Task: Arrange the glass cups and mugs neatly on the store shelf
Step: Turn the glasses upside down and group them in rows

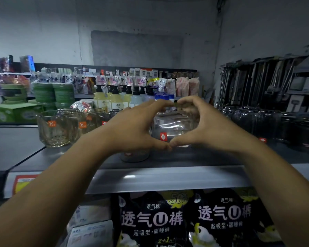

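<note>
Held cup: a clear, squat glass cup (175,127) with a small red diamond label is framed between the two hands, over the grey metal shelf (168,177). Its base is down at the shelf's surface, but I cannot tell whether it rests there or is just off it.
Left hand: the left hand (132,129) wraps the left side of the held cup, with the fingers curled over the back of the rim and the thumb along the lower front.
Right hand: the right hand (203,127) mirrors it on the right side of the held cup, with the fingers bent round the back and the thumb low in front.
Grip: both hands hold the held cup snugly. The two thumb tips touch in front of it near the base, and the fingertips nearly meet behind the rim.
Second glass: a clear low glass (134,155) with a red label stands just left of and in front of the held cup, partly hidden beneath the left hand.
Left group: clear glass cups with orange labels (53,129) stand in a cluster to the left of the held cup, well apart from it.
Right group: dark, glossy cups (257,122) stand in a row to the right of the held cup, beyond the right hand.
Behind: pale pump bottles with black heads (114,98) stand behind the held cup. Stacked green round dishes (53,93) stand behind it and to the left.
Below: black printed packs (150,220) stand below the held cup, under the shelf.
</note>
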